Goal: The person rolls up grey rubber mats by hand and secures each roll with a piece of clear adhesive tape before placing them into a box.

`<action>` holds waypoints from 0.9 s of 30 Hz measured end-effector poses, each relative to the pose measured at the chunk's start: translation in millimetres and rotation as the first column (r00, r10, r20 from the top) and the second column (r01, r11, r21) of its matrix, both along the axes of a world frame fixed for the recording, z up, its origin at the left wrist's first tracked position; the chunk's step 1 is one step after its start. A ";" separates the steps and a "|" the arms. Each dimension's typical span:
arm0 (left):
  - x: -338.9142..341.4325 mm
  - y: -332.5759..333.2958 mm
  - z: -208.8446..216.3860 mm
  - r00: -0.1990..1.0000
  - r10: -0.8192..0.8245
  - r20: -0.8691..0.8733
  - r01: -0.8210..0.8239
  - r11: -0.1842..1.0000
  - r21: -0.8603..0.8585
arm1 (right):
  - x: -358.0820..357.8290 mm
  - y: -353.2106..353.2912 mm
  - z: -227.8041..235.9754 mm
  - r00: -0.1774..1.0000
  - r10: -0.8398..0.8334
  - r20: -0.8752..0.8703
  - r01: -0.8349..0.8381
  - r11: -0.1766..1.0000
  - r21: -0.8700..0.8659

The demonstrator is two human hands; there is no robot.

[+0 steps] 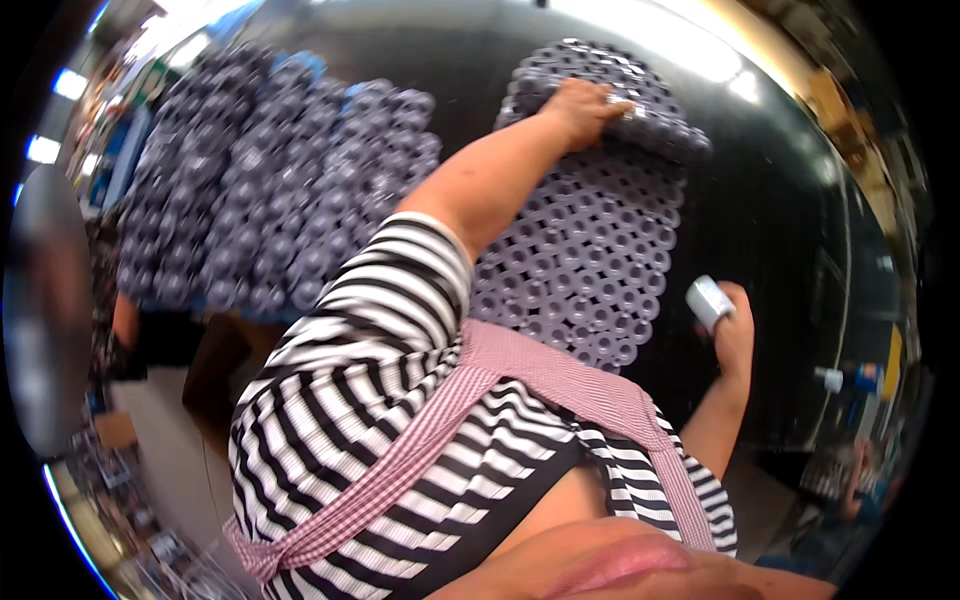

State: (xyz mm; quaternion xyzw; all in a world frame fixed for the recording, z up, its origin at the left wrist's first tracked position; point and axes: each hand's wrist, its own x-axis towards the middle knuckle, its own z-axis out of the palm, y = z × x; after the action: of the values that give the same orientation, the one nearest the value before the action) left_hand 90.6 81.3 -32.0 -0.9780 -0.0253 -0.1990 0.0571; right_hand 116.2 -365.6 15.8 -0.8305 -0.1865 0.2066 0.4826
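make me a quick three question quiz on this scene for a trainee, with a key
1. True or false: the bubbly grey mat in front of the person lies flat along its whole length.
2. What colour is the small object in the right hand? A) red B) white C) green
3. On which side of the mat is the pile of bubbly grey pieces, the person's left or right?

Key: 1. False; its far end, where the left hand rests, is turned over. 2. B. 3. Left.

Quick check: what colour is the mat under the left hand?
The mat is greyish purple, seen best in the head view.
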 end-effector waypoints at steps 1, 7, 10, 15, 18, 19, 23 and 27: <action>3.9 -3.9 2.9 0.999 0.002 -0.053 -0.004 1.000 -0.027 | 1.3 -33.1 -7.7 0.995 -0.096 -0.040 0.086 0.976 -0.202; -57.5 -65.8 55.2 0.997 0.073 -0.020 -0.074 0.993 -0.092 | -16.0 -115.4 -87.4 0.984 -0.175 -0.019 0.151 0.893 -0.423; -121.4 -87.7 84.0 0.985 0.164 0.048 -0.140 0.938 -0.318 | -16.5 -116.5 -92.8 0.986 -0.163 0.026 0.161 0.914 -0.373; -244.0 -99.2 131.7 0.942 0.336 -0.021 -0.281 0.751 -0.598 | -17.5 -113.8 -94.7 0.974 -0.210 -0.082 0.171 0.926 -0.336; -313.4 -99.6 140.6 0.887 0.454 -0.090 -0.424 0.719 -0.551 | -10.4 -115.7 -105.5 0.982 -0.189 -0.024 0.170 0.925 -0.341; -331.0 -92.1 120.8 0.889 0.458 -0.011 -0.398 0.761 -0.511 | -9.0 -121.8 -108.4 0.977 -0.208 -0.045 0.182 0.926 -0.331; -368.8 -79.0 50.3 0.817 0.537 -0.209 -0.563 0.664 -0.492 | -5.1 -117.8 -103.9 0.988 -0.157 -0.005 0.143 0.911 -0.388; -355.8 -106.7 11.0 0.798 0.589 -0.123 -0.602 0.787 -0.136 | -17.5 -99.6 -83.4 0.896 -0.090 0.436 0.314 0.821 -0.477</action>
State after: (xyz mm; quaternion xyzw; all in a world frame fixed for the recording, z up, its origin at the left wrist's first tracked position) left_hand -265.2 -25.5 -21.0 -0.9279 -0.3470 -0.1316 0.0350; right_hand 98.7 -465.1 -67.7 -0.9709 -0.1235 0.0254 0.2034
